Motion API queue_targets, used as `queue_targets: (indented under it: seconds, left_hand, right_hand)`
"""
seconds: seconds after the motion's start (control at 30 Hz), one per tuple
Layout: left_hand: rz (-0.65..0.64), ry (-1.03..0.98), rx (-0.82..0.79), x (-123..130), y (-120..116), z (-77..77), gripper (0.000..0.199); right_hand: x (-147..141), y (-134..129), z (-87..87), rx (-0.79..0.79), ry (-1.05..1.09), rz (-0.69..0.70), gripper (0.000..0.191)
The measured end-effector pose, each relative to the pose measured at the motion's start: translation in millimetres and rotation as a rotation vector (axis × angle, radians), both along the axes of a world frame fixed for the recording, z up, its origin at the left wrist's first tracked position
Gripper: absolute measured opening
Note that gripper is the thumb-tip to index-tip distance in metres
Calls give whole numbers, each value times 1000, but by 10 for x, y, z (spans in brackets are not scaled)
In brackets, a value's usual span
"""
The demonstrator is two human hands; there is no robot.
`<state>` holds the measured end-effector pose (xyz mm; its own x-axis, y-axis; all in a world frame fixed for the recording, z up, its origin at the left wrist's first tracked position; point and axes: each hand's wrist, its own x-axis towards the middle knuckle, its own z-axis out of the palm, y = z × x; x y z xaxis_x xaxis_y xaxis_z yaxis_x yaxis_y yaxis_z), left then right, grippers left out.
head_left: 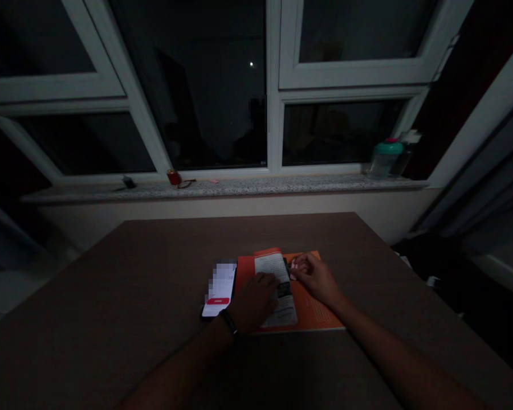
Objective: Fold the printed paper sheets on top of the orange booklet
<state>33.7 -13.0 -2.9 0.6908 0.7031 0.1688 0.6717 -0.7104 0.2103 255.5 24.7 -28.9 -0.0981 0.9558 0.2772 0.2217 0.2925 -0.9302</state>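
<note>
An orange-red booklet [305, 304] lies on the dark table, with a printed page or smaller leaflet [282, 310] partly curled over it. My left hand [256, 299], with a dark band at the wrist, rests flat on the booklet's left part and the printed page. At the page's right edge my right hand [314, 273] has its fingers pinched on a small pale pink piece, too small to name. Just left of the booklet lies a phone [222, 285] with its screen lit.
The table [154, 250] reaches a wall under a window. On the stone sill [256, 186] stand a teal-lidded bottle [385, 159] at the right, a small red jar [174, 177] and a small dark object [129, 181].
</note>
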Motion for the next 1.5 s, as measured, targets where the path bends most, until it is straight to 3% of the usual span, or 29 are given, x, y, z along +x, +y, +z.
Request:
queue_targets:
  seconds: [0.33,0.67,0.9,1.07,1.5]
  left_hand:
    - [16,20,6,2,-11,9,39]
    - [10,-11,-1,15,-32,59,35]
    - [-45,-23,-24,19,-61,67,53]
    - [-66,-18,-28,13,-50,36,55]
    - [-40,-5,-16,10,-43,1,49]
  right_hand:
    - [84,68,-79,129,-352,66,6]
    - [26,52,-78,79,-323,68,7]
    - [19,104,-158,103,-335,46,9]
    - [9,96,-159,125,-352,39,8]
    - [67,96,-122,108,-390,174,15]
